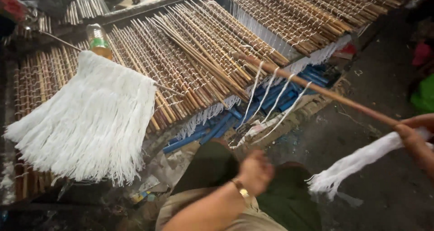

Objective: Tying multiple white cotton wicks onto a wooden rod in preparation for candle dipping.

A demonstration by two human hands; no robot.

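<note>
My right hand [418, 136] grips the near end of a long brown stick [316, 90] together with a bundle of white cords [357, 163] that hangs down from it. Several white cords [271, 93] are draped over the stick's far part, near the woven stick mat [190, 64]. My left hand [255, 171] is blurred, low over my knees, with fingers curled; it seems to hold nothing. A gold watch band shows on its wrist.
A big pile of white cut cords [90, 122] lies on the mat at left. A plastic bottle [98, 40] stands behind it. Blue tubes [217, 127] lie under the mat's edge. Dark floor [375, 77] is at right; a second mat [298, 14] lies at the back.
</note>
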